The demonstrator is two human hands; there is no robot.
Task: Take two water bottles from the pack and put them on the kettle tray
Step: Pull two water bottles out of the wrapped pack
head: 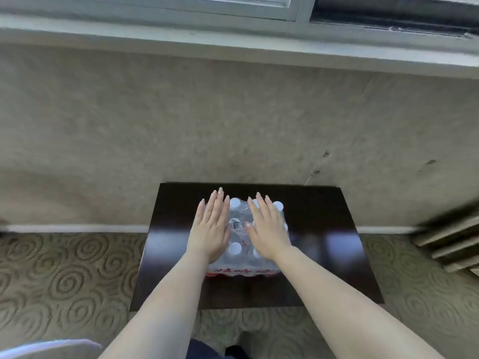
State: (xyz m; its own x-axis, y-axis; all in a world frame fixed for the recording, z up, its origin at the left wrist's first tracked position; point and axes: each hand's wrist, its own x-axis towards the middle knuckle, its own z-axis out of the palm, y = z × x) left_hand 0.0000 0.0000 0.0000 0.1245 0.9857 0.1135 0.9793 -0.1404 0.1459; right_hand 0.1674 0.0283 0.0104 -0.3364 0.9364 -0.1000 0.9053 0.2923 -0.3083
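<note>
1. I see the shrink-wrapped pack of water bottles [242, 244] standing upright near the middle of a dark glossy side table [324, 244]. The clear film is intact over the top as far as I can tell; white caps [235, 248] show through it in rows, and a red printed band runs along the near lower edge.
2. My left hand [211, 226] lies flat, palm down, on the left half of the pack's top. The fingers are extended and lightly spread, pointing toward the wall. It grips nothing.
3. My right hand [268, 226] lies flat, palm down, on the right half of the pack's top, fingers likewise extended and spread. It grips nothing.
4. The two hands sit just beside each other, apart, with a middle column of caps and a printed label visible in the gap between them.
5. Both forearms are bare and reach in from the bottom of the view.
6. The table stands against a beige textured wall [181, 120], with a white baseboard [77, 228] running behind it.
7. Carpet [64, 275] with a raised swirl pattern covers the floor on both sides of the table.
8. A window frame [233, 11] and sill cross the top of the view.
9. A blurred slatted object [451, 239] sits at the right edge; I cannot identify it.
</note>
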